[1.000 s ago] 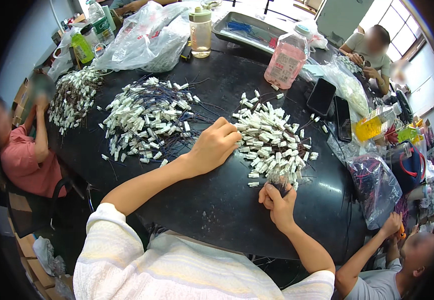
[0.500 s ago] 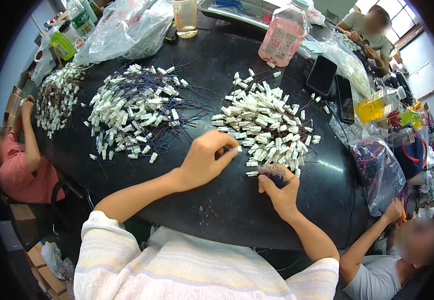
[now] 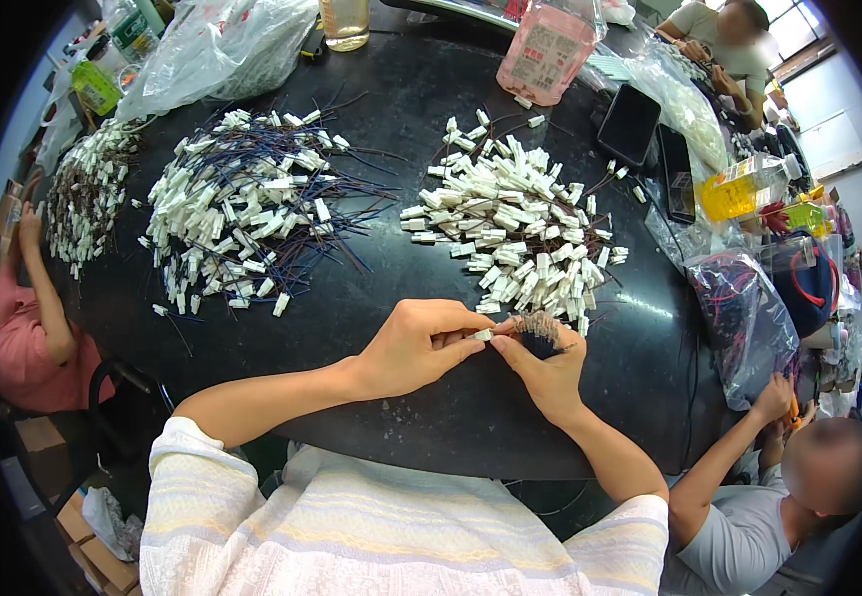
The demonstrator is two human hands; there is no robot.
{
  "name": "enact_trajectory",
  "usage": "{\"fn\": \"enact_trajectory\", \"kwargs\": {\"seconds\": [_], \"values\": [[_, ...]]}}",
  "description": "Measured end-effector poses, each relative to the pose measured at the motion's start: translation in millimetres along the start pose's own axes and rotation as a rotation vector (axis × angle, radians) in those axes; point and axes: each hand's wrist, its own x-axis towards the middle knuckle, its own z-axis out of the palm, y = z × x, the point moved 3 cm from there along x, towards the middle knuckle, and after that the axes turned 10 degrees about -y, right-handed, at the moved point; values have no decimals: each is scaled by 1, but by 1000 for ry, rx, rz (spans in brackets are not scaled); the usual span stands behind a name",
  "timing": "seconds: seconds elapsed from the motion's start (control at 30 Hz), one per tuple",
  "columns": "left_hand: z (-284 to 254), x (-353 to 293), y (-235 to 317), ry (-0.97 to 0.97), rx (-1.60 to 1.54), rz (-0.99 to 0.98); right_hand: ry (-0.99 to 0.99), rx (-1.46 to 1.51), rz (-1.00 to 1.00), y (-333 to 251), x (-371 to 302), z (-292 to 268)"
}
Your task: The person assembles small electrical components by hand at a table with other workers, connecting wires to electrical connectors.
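My left hand (image 3: 419,348) is closed, pinching a small white plastic connector (image 3: 484,336) between thumb and fingers. Close against it, my right hand (image 3: 547,375) is wrapped round a bundle of dark wires (image 3: 540,341) whose small metal-looking ends fan out at the top. The right thumb and fingertip meet at the connector; whether a wire goes into it is too small to tell. Just beyond both hands lies a pile of white connectors with brown wires (image 3: 510,214). Further left is another pile of white connectors with blue wires (image 3: 242,204).
A third connector pile (image 3: 93,194) lies far left. Two phones (image 3: 630,124), a jug of pink liquid (image 3: 550,55), a bottle of yellow liquid (image 3: 744,189) and a plastic bag of wires (image 3: 744,318) stand or lie beyond and right. Co-workers sit around the black table (image 3: 352,298).
My left hand has come down and right, away from the pile, bringing the white connector to my right hand. The two hands now meet. The right hand still grips the wires.
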Motion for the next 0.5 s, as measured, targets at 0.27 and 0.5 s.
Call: {"fn": "enact_trajectory", "kwargs": {"seconds": [0.27, 0.5], "values": [[3, -2, 8, -32, 75, 230, 8, 246, 157, 2, -2, -4], [-7, -5, 4, -43, 64, 122, 7, 502, 266, 4, 4, -5]]}}
